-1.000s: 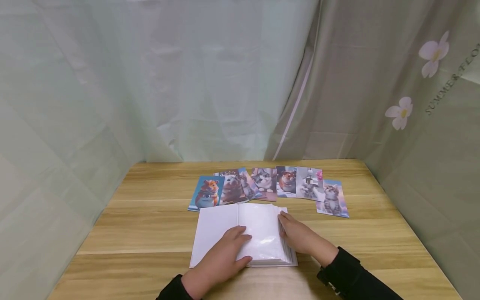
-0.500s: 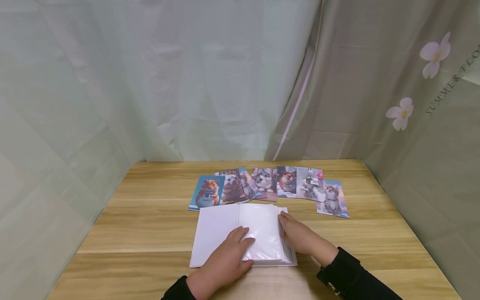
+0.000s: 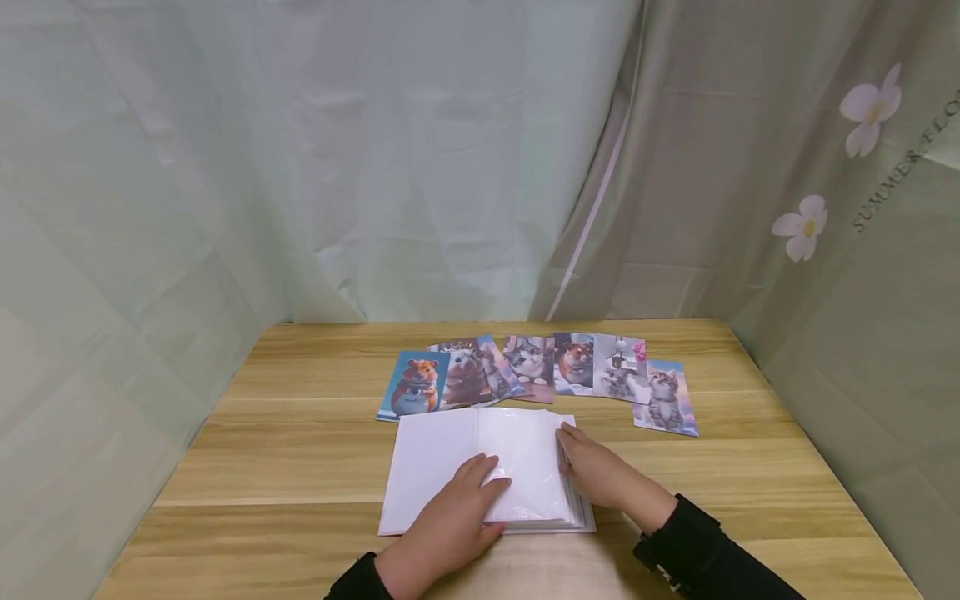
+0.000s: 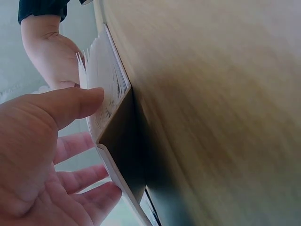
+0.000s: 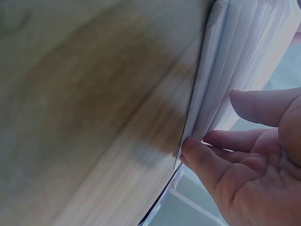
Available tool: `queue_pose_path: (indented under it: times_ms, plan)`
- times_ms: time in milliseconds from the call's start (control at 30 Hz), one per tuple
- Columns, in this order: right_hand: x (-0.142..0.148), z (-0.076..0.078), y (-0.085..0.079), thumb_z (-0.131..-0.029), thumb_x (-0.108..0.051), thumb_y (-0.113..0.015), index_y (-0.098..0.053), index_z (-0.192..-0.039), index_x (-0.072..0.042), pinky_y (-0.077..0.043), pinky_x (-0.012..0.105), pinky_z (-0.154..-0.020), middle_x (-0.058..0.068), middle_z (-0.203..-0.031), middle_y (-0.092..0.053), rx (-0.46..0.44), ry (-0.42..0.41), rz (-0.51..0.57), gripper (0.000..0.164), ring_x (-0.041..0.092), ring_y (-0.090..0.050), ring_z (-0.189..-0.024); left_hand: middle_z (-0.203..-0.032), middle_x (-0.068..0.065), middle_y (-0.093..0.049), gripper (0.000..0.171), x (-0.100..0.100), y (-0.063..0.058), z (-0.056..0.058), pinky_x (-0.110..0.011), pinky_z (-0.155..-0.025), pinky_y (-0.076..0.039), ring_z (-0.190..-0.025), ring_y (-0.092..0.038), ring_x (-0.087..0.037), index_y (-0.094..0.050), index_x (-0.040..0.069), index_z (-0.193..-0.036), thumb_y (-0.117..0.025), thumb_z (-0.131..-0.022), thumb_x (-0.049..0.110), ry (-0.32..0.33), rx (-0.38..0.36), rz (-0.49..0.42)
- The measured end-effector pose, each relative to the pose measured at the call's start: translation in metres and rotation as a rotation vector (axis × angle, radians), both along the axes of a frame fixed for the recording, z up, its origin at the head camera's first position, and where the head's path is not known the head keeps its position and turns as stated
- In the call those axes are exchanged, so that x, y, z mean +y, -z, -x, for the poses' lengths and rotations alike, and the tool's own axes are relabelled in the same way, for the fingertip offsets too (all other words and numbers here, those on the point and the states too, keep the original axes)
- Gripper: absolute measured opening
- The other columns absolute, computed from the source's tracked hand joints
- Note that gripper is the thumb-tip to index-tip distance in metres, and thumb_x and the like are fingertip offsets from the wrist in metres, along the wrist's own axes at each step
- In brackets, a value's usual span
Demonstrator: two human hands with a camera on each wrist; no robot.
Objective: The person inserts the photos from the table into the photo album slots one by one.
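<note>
Lots of pale cloth (image 3: 450, 167) hung behind and beside a wooden table (image 3: 262, 467), and a white photo album (image 3: 431, 450) lay open near the front of it. The album's inside cover was on the left and a thick stack of pages on the right, with a shiny, see-through pocket page (image 3: 528, 442) on top. Black sleeves (image 3: 716, 554) came in from the front on both sides. The left hand (image 3: 457, 517) lay over the middle of the album, its fingers spread wide and its tips on the top page, gripping nothing. The right hand (image 3: 600, 471) touched the album's right edge with loosely bent fingers, a gap between them and the thumb, and was not wrapped around anything. Seven picture cards showed behind the album: a blue hamster card (image 3: 412, 385), a fat grey animal card (image 3: 465, 379), a slanted card (image 3: 497, 371), a grey-and-white cat card (image 3: 528, 358), an orange hamster card (image 3: 574, 364), a pale grey card (image 3: 619, 371) and, farthest right, a striped kitten card (image 3: 665, 398). Some of them overlapped. Dark letters (image 3: 888, 187) on the right cloth spelled "SUMMER".
</note>
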State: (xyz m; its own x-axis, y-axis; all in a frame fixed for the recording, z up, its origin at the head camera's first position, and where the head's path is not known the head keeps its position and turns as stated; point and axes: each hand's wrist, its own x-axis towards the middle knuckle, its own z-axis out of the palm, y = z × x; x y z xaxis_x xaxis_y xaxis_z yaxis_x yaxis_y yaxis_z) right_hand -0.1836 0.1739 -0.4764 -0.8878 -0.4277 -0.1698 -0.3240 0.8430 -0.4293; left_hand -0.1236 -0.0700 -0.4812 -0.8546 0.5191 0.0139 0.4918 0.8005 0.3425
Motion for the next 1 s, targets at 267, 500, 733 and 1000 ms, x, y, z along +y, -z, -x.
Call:
queue_pose_path:
  times_ms: [267,500,733,1000]
  plan:
    - [0.005,0.001,0.004,-0.099,-0.009,-0.061,-0.041,-0.144,0.014,-0.037,0.054,-0.111,0.031,-0.152,-0.036,0.030,-0.006,0.018,0.054,0.044,-0.039,-0.139,-0.149,-0.015,-0.048,0.052,0.002,-0.002,-0.001,-0.043,-0.110,-0.043,-0.140,-0.040,-0.033,-0.065,0.011,-0.133,-0.075,-0.089,0.036,0.008,0.017,0.028]
    - [0.007,0.003,0.005,-0.097,-0.010,-0.066,-0.045,-0.142,0.011,-0.042,0.053,-0.107,0.030,-0.150,-0.039,0.049,-0.010,0.046,0.054,0.043,-0.044,-0.136,-0.148,-0.014,-0.048,0.052,0.001,-0.004,0.000,-0.042,-0.110,-0.043,-0.139,-0.041,-0.032,-0.065,0.012,-0.133,-0.075,-0.089,0.037,0.003,0.014,0.043]
    - [0.004,0.003,0.001,-0.096,-0.008,-0.066,-0.048,-0.140,0.011,-0.041,0.054,-0.108,0.030,-0.148,-0.041,0.070,-0.006,0.080,0.051,0.043,-0.043,-0.136,-0.147,-0.015,-0.049,0.052,-0.001,-0.002,-0.001,-0.042,-0.109,-0.043,-0.139,-0.042,-0.032,-0.065,0.011,-0.132,-0.076,-0.088,0.036,0.014,0.046,0.029]
    - [0.013,0.013,-0.018,-0.096,-0.008,-0.066,-0.048,-0.139,0.012,-0.047,0.052,-0.102,0.031,-0.146,-0.043,0.138,-0.027,0.085,0.051,0.042,-0.053,-0.126,-0.145,-0.017,-0.049,0.051,-0.002,-0.004,-0.003,-0.043,-0.108,-0.045,-0.137,-0.043,-0.033,-0.065,0.009,-0.131,-0.077,-0.088,0.034,0.027,0.069,0.007]
